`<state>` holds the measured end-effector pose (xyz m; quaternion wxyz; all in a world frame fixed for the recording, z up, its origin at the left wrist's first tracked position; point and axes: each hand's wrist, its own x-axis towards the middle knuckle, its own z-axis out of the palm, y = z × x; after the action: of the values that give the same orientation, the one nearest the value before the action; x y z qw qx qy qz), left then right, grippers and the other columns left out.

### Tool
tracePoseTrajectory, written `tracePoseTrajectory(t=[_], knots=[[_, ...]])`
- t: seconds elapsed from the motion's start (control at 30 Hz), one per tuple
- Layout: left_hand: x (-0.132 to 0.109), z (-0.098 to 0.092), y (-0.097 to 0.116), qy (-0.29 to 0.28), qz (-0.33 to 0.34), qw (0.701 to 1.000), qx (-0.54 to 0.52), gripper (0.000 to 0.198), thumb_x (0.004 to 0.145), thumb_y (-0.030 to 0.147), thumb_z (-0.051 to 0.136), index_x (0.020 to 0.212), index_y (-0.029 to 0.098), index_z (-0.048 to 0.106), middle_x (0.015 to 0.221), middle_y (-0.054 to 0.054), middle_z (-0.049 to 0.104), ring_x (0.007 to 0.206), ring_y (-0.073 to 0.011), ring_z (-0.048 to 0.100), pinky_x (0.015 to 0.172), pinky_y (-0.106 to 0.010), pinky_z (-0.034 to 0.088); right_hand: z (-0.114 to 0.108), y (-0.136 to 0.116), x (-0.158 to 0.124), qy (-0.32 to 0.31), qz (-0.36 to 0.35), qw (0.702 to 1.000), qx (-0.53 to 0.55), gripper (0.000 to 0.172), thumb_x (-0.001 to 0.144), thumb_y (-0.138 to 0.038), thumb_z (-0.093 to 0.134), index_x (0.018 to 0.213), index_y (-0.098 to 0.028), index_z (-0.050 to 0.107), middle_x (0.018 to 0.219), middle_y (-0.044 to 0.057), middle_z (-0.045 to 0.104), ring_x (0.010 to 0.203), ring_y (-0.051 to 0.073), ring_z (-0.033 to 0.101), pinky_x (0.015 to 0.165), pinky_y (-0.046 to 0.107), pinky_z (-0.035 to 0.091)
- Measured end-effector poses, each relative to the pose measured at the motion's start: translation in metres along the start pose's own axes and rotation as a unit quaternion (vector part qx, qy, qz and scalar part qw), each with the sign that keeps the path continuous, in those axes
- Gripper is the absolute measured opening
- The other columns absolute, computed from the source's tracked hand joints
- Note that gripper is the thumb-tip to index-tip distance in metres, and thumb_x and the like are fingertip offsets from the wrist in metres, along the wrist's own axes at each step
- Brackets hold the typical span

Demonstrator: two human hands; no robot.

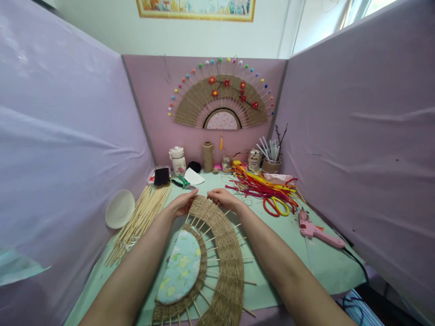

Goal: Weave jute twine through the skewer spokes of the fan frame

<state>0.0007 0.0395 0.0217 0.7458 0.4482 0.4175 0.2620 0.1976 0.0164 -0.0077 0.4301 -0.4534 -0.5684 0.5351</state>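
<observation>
A half-round fan of woven jute twine (pixel 229 244) on thin wooden sticks lies turned on its side, close in front of me. Its inner half-disc (pixel 181 267) is covered in pale blue cloth with a yellow-green pattern. My left hand (pixel 185 203) grips the far end of the woven band, thumb on top. At the band's outer edge, just to the right, my right hand (pixel 222 198) is closed in a pinch. Whatever lies between those fingertips is too small to make out. Stick ends poke out past the band below my right forearm.
Bamboo sticks (pixel 144 217) and a white dish (pixel 120 209) lie left; green-handled pliers (pixel 183 182) lie beyond my hands. At right are red and yellow pipe cleaners (pixel 261 183), scissors (pixel 276 206) and a pink glue gun (pixel 317 231) with its cord. A finished fan (pixel 220 99) hangs behind.
</observation>
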Motion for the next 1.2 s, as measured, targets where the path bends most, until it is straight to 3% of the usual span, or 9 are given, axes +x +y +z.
tracePoseTrajectory(t=[0.2, 0.37, 0.5, 0.67, 0.93, 1.2], knots=[[0.010, 0.007, -0.002, -0.006, 0.015, 1.000, -0.025, 0.015, 0.076, 0.022, 0.068, 0.084, 0.010, 0.071, 0.069, -0.009, 0.072, 0.058, -0.0179, 0.066, 0.059, -0.027, 0.050, -0.006, -0.008, -0.012, 0.045, -0.040, 0.995, -0.076, 0.042, 0.077, -0.056, 0.059, 0.077, -0.015, 0.068, 0.056, -0.002, 0.053, 0.053, 0.009, 0.043, 0.050, 0.021, 0.031], [0.007, 0.003, -0.008, -0.004, 0.021, 0.998, -0.053, 0.014, 0.075, 0.018, 0.068, 0.085, 0.010, 0.070, 0.070, -0.009, 0.072, 0.059, -0.0185, 0.067, 0.058, -0.028, 0.052, -0.007, -0.015, -0.018, 0.096, -0.093, 0.977, -0.164, 0.034, 0.078, -0.048, 0.059, 0.070, -0.016, 0.066, 0.061, -0.001, 0.057, 0.061, 0.012, 0.045, 0.057, 0.024, 0.033], [0.004, 0.003, -0.008, -0.012, 0.025, 0.997, -0.073, 0.012, 0.074, 0.017, 0.067, 0.083, 0.009, 0.070, 0.073, -0.010, 0.073, 0.061, -0.0182, 0.068, 0.060, -0.027, 0.052, -0.004, -0.015, -0.017, 0.135, -0.126, 0.961, -0.205, 0.027, 0.081, -0.043, 0.057, 0.076, -0.017, 0.065, 0.068, -0.001, 0.060, 0.066, 0.013, 0.048, 0.062, 0.025, 0.034], [0.006, 0.003, -0.010, -0.016, 0.025, 0.995, -0.090, 0.013, 0.078, 0.018, 0.064, 0.083, 0.009, 0.070, 0.075, -0.010, 0.073, 0.063, -0.0186, 0.068, 0.063, -0.028, 0.054, -0.006, -0.013, -0.016, 0.158, -0.133, 0.951, -0.230, 0.030, 0.083, -0.043, 0.054, 0.073, -0.016, 0.065, 0.066, 0.000, 0.059, 0.064, 0.014, 0.048, 0.060, 0.025, 0.033], [0.010, 0.000, -0.013, -0.024, 0.020, 0.995, -0.097, 0.014, 0.080, 0.020, 0.060, 0.079, 0.009, 0.069, 0.073, -0.011, 0.073, 0.063, -0.0184, 0.068, 0.063, -0.027, 0.053, -0.007, -0.017, -0.021, 0.121, -0.134, 0.956, -0.233, 0.039, 0.085, -0.046, 0.052, 0.068, -0.016, 0.069, 0.065, 0.003, 0.065, 0.063, 0.015, 0.052, 0.061, 0.025, 0.036], [0.004, -0.003, -0.012, -0.068, 0.038, 0.992, -0.102, 0.012, 0.076, 0.020, 0.067, 0.084, 0.012, 0.067, 0.094, -0.013, 0.074, 0.086, -0.0237, 0.070, 0.078, -0.032, 0.053, -0.015, -0.009, -0.021, 0.071, -0.108, 0.973, -0.193, 0.045, 0.083, -0.052, 0.053, 0.065, -0.015, 0.070, 0.067, 0.005, 0.068, 0.063, 0.015, 0.056, 0.063, 0.027, 0.040]])
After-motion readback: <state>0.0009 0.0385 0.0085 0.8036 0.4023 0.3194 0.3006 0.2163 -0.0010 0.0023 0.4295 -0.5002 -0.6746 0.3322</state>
